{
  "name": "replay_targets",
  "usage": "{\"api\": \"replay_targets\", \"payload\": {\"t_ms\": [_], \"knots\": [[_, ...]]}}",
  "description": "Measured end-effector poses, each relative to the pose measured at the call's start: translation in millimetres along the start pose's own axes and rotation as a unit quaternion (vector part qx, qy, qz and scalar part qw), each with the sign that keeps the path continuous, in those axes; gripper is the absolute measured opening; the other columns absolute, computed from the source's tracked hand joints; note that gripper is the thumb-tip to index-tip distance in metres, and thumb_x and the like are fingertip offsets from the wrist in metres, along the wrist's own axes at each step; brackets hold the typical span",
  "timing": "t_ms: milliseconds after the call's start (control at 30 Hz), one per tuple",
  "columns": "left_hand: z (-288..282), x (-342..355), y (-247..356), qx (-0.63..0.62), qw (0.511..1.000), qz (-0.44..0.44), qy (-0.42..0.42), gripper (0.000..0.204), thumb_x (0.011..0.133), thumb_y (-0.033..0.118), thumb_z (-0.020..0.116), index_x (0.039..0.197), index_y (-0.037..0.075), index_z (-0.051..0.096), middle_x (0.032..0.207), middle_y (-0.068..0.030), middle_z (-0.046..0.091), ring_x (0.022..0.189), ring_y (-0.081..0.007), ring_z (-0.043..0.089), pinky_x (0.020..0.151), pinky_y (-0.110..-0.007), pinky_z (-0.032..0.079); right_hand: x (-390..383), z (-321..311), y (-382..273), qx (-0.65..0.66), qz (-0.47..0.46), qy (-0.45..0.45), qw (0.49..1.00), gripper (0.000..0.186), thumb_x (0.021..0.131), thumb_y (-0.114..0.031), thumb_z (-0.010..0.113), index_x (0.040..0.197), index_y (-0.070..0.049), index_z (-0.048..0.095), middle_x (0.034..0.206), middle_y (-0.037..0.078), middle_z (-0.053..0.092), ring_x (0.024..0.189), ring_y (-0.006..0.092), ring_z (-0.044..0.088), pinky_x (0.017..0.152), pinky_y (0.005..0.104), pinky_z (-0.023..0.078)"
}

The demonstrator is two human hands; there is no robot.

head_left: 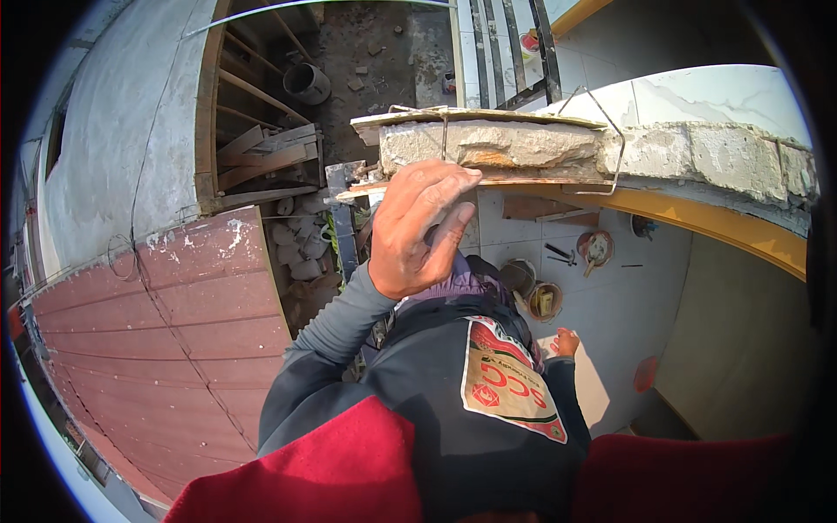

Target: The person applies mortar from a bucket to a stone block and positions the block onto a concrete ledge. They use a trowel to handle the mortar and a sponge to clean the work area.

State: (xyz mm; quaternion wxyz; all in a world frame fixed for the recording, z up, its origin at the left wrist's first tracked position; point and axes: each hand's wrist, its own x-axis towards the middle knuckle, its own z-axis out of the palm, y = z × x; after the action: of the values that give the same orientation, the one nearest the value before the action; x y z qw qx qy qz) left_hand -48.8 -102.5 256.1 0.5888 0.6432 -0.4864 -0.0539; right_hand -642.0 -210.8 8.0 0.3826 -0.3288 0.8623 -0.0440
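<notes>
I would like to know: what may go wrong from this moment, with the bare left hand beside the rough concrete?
The bare left hand could get scraped, since the concrete beside it has a jagged, broken face.

The upper board might shift if the bent metal rod hooked around the boards slips.

Loose crumbs could perhaps drop toward the round bowl on the tiled floor below.

Grey bucket (307,84) near wooden planks (267,166)

I see the ledge (506,144) spanning twelve to two o'clock, a bucket (316,94) at eleven, planks (272,157) at ten, a bowl (596,234) on the floor (645,296) at three.
</notes>
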Motion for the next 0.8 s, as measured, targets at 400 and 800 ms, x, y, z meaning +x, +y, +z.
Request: {"api": "replay_targets", "payload": {"t_ms": [400, 800], "knots": [[-39, -33, -75, 0.142, 0.986, -0.078, -0.046, 0.040, 0.093, 0.012, 0.067, 0.132, 0.007, 0.063, 0.128, -0.0119, 0.065, 0.127, -0.0331, 0.056, 0.108, -0.045, 0.039, 24, 11, -73, -0.082, -0.111, -0.029, 0.990, 0.021, 0.087, -0.020, 0.068, 0.107, -0.011, 0.069, 0.097, 0.001, 0.067, 0.083, 0.0155, 0.061, 0.059, 0.0307, 0.052], [-92, -91, -146, -0.040, 0.936, -0.344, 0.060, 0.033, 0.105, 0.019, 0.051, 0.127, -0.003, 0.063, 0.107, -0.0151, 0.074, 0.102, -0.0197, 0.069, 0.091, -0.031, 0.052, -20, 8, -101, -0.132, -0.092, -0.004, 0.987, 0.022, 0.087, -0.017, 0.070, 0.108, -0.011, 0.067, 0.084, -0.001, 0.063, 0.072, 0.0113, 0.058, 0.060, 0.0297, 0.052]]}}
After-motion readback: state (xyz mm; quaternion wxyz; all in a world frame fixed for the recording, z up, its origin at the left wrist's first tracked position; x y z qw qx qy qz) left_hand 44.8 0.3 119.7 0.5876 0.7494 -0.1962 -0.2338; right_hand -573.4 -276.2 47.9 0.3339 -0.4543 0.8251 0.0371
